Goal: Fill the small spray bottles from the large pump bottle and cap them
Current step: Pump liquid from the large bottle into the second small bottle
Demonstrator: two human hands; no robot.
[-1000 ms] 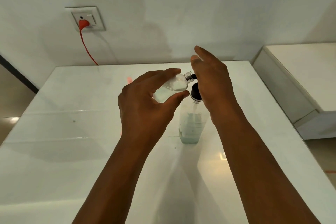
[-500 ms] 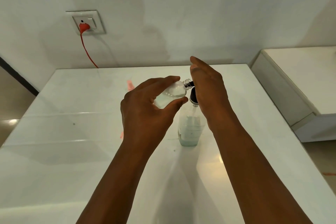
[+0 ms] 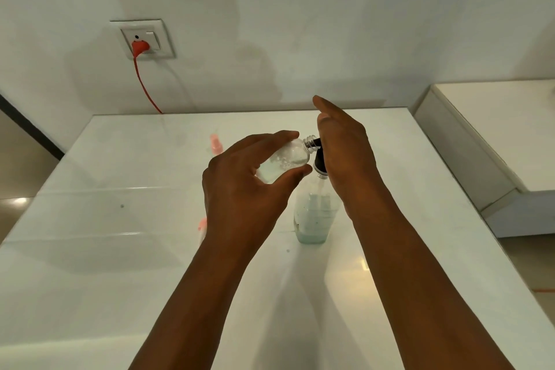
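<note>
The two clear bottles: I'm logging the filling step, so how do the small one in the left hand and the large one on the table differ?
The small spray bottle is held tilted in the air by the left hand; the large pump bottle stands upright on the table. The small bottle's threaded neck is uncapped; the large bottle carries a black pump head under the right hand. Both are clear and hold pale liquid.

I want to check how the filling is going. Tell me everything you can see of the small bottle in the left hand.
The small spray bottle is clear, plastic-looking, uncapped, with a threaded silvery neck. It lies tilted, neck toward the large pump bottle's black nozzle. The left hand grips its body. Foamy clear liquid partly fills it.
</note>
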